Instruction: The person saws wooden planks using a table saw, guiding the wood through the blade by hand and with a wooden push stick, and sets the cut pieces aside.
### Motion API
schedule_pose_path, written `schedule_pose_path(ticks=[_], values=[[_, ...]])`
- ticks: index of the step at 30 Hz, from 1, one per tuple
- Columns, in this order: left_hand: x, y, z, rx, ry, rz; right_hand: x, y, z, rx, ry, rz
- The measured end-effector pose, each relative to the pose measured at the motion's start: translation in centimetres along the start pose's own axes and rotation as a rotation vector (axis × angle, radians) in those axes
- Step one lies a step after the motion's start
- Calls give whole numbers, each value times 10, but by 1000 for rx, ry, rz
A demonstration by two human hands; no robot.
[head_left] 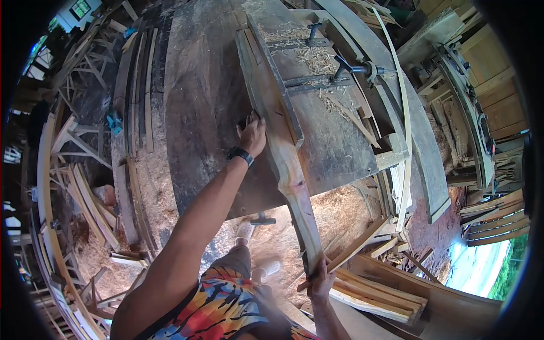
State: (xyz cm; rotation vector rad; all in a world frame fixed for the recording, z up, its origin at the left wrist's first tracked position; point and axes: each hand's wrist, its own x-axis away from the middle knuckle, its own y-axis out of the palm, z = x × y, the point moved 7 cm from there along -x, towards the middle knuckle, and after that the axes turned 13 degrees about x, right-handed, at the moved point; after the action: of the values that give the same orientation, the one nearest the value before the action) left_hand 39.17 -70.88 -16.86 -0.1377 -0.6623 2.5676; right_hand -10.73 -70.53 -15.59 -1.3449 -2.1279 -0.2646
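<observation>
Board (290, 175) lies on table (204, 113) alongside guide bar (280, 93), near end jutting past table's near edge. Left hand (253, 135) is loosely spread against board's left side; right hand (322, 279) is clasped around the overhanging end.

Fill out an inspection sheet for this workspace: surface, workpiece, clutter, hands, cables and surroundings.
Surface: dark tabletop, worn and dusty.
Workpiece: long board beside a straight strip, near end projecting past the table edge.
Clutter: wood shavings and a loose offcut on the table.
Hands: left hand against the board's side; right hand gripping its near end.
Cables: nothing seen.
Surroundings: stacked planks at right, sawdust-covered floor.
</observation>
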Motion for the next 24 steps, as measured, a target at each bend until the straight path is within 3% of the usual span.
schedule_pose_path(ticks=[24], values=[[-71,-10,-18,-35,26,65,-37,50,-31,17,-11,23]])
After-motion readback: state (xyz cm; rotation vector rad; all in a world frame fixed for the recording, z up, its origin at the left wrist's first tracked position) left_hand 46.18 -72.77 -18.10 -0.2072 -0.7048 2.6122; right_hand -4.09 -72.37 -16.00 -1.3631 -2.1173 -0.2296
